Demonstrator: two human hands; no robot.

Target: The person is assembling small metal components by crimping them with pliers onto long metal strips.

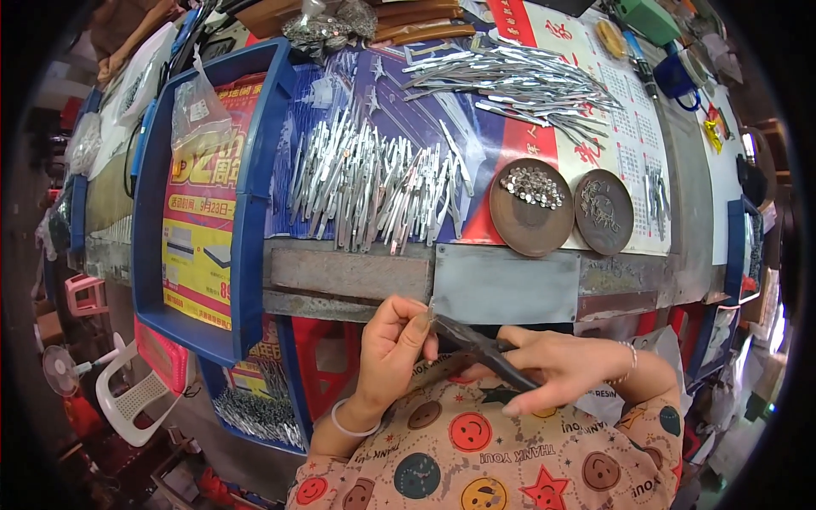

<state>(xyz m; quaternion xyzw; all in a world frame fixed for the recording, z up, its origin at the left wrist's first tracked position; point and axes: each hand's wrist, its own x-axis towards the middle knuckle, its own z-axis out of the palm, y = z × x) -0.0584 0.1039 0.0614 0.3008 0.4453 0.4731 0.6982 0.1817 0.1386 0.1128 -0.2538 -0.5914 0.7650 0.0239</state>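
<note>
My left hand [393, 347] is closed in a pinch on a small metal strip [432, 306], mostly covered by the fingers. Dark-handled pliers [489, 348] lie in my right hand [557, 359], their jaws up against the strip. Both hands are close to my body, just below a grey metal plate [507, 285] on the bench edge. Past the plate stand a brown round dish [527, 231] with small shiny round pieces and a smaller brown dish [605, 240] with thin metal bits. Many flat metal strips [374, 187] are spread out to the left of the dishes.
Another heap of metal strips [518, 85] lies farther back. A deep blue tray [252, 246] holding a printed sheet and a plastic bag stands at left. Below it, a blue crate [297, 399] contains more metal pieces. A blue mug [676, 76] sits at the far right.
</note>
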